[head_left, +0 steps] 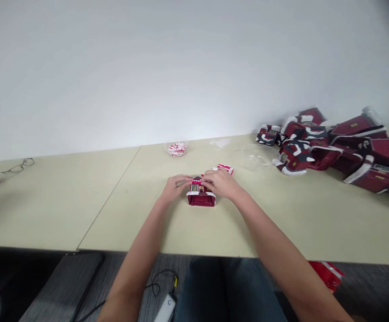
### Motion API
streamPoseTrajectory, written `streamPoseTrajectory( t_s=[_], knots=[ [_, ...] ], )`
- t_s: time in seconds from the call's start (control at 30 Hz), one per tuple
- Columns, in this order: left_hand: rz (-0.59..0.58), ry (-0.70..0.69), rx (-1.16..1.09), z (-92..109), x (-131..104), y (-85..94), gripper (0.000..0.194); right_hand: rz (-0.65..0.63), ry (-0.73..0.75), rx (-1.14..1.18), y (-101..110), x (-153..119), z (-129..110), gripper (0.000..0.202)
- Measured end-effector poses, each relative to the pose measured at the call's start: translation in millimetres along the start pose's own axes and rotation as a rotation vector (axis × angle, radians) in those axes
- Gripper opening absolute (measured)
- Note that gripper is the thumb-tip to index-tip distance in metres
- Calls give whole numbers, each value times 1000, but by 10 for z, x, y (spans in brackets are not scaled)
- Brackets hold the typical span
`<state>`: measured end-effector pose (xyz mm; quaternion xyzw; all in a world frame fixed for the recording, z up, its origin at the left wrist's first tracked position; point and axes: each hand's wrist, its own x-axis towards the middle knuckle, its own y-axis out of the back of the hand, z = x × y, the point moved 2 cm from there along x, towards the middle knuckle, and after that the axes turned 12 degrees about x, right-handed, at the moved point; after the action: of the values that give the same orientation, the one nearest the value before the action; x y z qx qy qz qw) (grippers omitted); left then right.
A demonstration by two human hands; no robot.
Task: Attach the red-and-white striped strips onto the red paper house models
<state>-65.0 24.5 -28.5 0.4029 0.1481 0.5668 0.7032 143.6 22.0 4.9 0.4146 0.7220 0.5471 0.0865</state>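
Note:
A small dark-red model house (201, 201) with white snow-like trim lies on the table in front of me, its hollow open end facing my body. My left hand (175, 187) grips its upper left side between thumb and fingers. On the upper right, my right hand (221, 183) is closed with its fingertips pressed to the house front, near a bright red strip with white marks. Whether a small piece sits under those fingertips is hidden. Just behind the right hand lies a red-and-white packet or card (226, 168), partly covered by the hand.
A clear bowl (177, 150) of red-and-white striped pieces stands near the wall. Right of it is a clear round dish (258, 156). A heap of similar model houses (345, 143) fills the table's right side. Eyeglasses (18, 166) lie far left. A red packet (327, 275) is below the table edge.

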Motion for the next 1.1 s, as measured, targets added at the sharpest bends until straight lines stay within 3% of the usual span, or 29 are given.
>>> streamPoseTrajectory(
  t_s=[0.23,0.47,1.1],
  knots=[
    [2,-73,114,-31,7,-12,49,-52,18,-114,13,8,-80,25],
    [-37,-101,152,31,-26,9,49,-18,67,-86,-40,-17,-37,27],
    [-114,-87,102,149,-173,71,54,121,94,269,-74,-38,20,23]
  ],
)
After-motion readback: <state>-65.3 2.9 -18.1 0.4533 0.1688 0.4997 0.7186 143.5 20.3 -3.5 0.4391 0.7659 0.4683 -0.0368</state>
